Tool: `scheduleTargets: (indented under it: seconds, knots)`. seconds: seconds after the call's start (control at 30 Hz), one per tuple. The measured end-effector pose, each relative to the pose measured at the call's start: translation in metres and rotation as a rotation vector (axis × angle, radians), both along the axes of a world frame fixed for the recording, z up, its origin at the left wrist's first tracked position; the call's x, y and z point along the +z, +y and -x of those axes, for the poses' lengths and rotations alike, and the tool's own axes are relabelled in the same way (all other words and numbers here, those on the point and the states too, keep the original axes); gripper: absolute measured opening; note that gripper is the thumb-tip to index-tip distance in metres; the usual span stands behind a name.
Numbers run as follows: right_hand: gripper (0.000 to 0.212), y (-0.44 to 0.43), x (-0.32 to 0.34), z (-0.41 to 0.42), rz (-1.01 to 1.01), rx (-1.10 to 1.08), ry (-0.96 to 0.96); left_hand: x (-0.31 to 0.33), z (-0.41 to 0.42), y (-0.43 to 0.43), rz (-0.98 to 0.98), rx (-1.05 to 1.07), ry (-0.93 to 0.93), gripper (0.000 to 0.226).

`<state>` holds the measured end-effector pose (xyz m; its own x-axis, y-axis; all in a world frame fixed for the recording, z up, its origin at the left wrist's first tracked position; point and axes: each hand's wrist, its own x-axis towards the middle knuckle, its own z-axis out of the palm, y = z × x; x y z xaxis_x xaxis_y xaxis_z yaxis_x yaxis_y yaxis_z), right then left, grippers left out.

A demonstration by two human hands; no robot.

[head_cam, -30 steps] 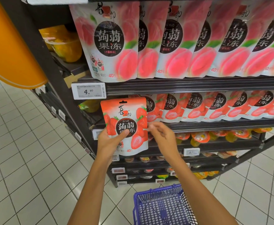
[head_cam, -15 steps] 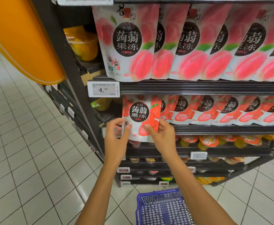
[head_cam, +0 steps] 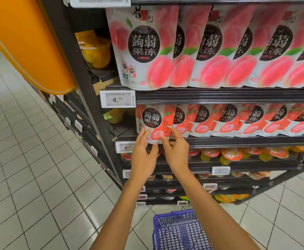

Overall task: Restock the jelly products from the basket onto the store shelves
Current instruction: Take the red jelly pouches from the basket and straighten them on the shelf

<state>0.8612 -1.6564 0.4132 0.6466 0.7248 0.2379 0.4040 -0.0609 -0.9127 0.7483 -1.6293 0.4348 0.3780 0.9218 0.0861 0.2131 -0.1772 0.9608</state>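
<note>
Pouch [head_cam: 153,121] now shelved beside its row [head_cam: 237,121], left hand [head_cam: 143,156] and right hand [head_cam: 176,152] touching.

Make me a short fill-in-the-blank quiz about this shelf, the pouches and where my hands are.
1. The left hand and right hand both touch a ____ jelly pouch at the left end of its row.
2. The pouches on the shelf above picture ____.
3. The price tag below those reads ____.
4. The basket stands on the tiled ____.
Missing words: strawberry; peaches; 4.90; floor.
</note>
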Motion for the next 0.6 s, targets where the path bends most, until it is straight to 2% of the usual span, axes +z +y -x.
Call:
scheduleTargets:
  seconds: [0.3,0.6]
  knots:
    - [0.020,-0.001,-0.007,-0.004,0.138,-0.223,-0.046,-0.003,-0.002,0.000,0.008,-0.011,0.025,0.059]
    - [0.014,0.017,-0.004,0.004,0.262,-0.250,-0.098,0.000,0.003,0.013,0.042,0.022,-0.031,0.058]
